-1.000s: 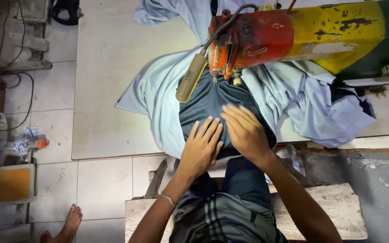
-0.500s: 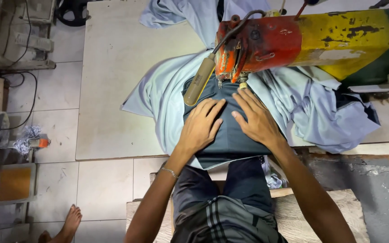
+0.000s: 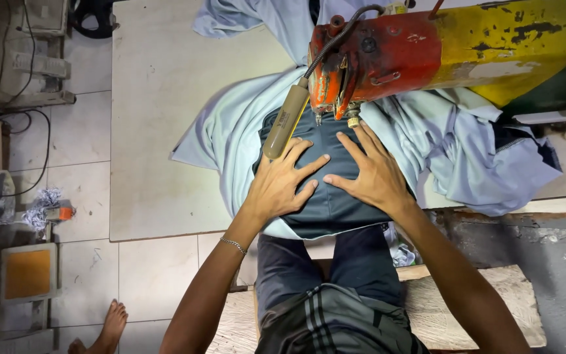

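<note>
I note both hands further up than half second ago. Left hand and right hand flat, fingers spread, gripping nothing, pressing dark fabric panel on counter, fingertips now just beside sewing machine head. Pale blue cloth lies beneath.

Cloth on worktop, under sewing machine. My hands flat on cloth, side by side, just before the needle.

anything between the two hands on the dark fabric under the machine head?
Head view: only a narrow strip of dark fabric lies between the left hand and right hand; nothing else sits there.
</note>
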